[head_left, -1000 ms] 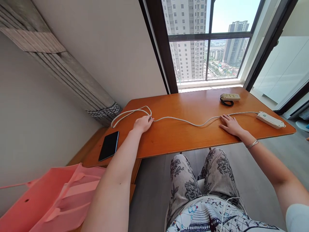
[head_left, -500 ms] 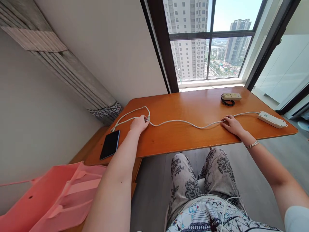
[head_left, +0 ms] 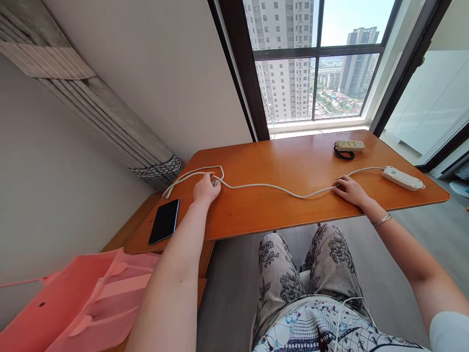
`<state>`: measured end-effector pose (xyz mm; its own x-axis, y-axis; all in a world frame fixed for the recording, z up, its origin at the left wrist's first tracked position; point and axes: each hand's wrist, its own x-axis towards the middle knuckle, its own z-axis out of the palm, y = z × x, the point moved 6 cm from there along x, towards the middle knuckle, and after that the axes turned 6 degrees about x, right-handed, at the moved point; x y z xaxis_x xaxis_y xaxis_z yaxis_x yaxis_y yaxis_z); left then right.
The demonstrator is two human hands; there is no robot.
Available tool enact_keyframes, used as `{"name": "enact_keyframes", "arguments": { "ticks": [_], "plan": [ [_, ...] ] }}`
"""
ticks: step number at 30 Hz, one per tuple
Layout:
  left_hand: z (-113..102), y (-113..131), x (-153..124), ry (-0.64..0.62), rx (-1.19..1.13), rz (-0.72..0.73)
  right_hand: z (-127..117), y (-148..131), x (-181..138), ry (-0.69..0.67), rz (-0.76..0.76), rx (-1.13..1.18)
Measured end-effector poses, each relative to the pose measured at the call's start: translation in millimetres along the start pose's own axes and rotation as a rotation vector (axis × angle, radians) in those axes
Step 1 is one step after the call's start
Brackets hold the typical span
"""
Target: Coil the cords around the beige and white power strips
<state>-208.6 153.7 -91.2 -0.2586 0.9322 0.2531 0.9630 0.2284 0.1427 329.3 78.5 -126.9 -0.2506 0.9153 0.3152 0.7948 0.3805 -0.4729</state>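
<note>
A white power strip (head_left: 403, 178) lies near the right end of the wooden table (head_left: 249, 215). Its white cord (head_left: 271, 185) runs left across the tabletop in a loose wave and doubles into long loops at the left. My left hand (head_left: 206, 189) is closed on what looks like the cord's plug (head_left: 215, 183), mostly covered by the fingers. Toward the right, my right hand (head_left: 350, 190) rests low on the table, its fingertips pinching the cord not far from the strip.
A second, beige power strip (head_left: 350, 145) with a coiled black cord sits at the back right. At the left edge lies a dark tablet (head_left: 164, 221). A pink bag (head_left: 91, 298) stands below it on the left. The window (head_left: 317, 63) is beyond the table.
My left hand has moved slightly left and toward me, drawing the plug along. The white strip has slid a little left, and the cord loops have shifted.
</note>
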Motion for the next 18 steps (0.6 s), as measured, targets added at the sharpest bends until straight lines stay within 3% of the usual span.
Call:
{"name": "enact_keyframes", "arguments": {
  "ticks": [4, 9, 13, 18],
  "plan": [
    [10, 6, -1, -0.113, 0.071, 0.093, -1, 0, -1, 0.005, 0.012, 0.005],
    [4, 5, -6, -0.080, 0.297, 0.182, -2, 1, -1, 0.017, -0.004, 0.037],
    [0, -5, -9, -0.064, 0.370, 0.091, -2, 2, -1, 0.025, -0.012, 0.071],
    [-4, -18, -10, -0.027, 0.303, -0.076, -5, 7, -4, 0.079, -0.011, 0.104]
  ]
}}
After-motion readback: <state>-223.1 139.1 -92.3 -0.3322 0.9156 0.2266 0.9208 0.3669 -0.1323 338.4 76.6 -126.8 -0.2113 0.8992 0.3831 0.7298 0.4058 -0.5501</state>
